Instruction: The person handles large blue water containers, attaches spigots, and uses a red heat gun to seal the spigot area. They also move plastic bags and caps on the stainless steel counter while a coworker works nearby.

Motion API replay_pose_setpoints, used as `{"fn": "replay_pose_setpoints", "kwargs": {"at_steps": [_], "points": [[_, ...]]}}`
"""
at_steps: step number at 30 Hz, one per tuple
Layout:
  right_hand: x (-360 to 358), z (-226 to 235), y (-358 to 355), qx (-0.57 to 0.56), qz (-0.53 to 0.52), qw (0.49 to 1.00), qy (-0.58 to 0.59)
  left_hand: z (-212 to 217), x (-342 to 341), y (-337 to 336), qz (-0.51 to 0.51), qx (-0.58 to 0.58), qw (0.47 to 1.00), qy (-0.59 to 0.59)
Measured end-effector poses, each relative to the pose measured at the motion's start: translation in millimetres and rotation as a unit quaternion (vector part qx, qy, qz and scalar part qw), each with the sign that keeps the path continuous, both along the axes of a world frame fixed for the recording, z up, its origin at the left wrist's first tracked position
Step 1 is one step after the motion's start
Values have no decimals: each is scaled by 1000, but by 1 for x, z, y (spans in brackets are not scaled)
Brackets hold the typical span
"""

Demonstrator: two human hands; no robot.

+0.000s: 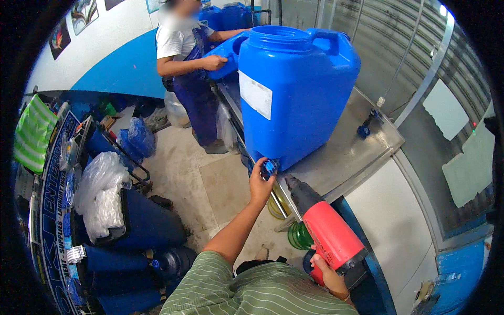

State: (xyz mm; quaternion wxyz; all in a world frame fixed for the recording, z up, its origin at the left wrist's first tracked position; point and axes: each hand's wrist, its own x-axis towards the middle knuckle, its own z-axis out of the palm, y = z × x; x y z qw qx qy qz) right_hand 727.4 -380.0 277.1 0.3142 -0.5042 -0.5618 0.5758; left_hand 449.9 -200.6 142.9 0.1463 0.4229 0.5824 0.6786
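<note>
A large blue water jug [299, 94] stands on a steel counter [336, 157], its wide mouth uncapped and a white label on its side. Low on its near corner is a dark tap with a blue centre [270, 167]. The fingers of my left hand [259, 185] are closed round that tap. My right hand [329, 275] grips the handle of a red heat gun [333, 231]. Its black nozzle points up and left toward the jug's base, a short way from the tap and not touching it.
A co-worker [189, 79] beyond the counter holds another blue jug [224, 55]. Plastic bags [102, 194] top a dark bin [152, 223] at left. A small tap [363, 130] hangs over the counter's right side. Green coiled material [300, 236] lies below the counter.
</note>
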Motion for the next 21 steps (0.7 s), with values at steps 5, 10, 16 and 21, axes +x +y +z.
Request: {"fn": "replay_pose_setpoints", "kwargs": {"at_steps": [5, 10, 16, 21], "points": [[12, -49, 5, 166, 33, 976, -135, 16, 1, -7, -7, -74, 997, 18], [-9, -38, 22, 389, 99, 880, -256, 4, -1, -3, 3, -35, 999, 31], [-35, -16, 33, 435, 122, 858, -245, -5, 0, 3, 2, -27, 999, -42], [-43, -8, 38, 443, 135, 851, -247, -13, 6, 8, 16, -5, 996, -89]]}}
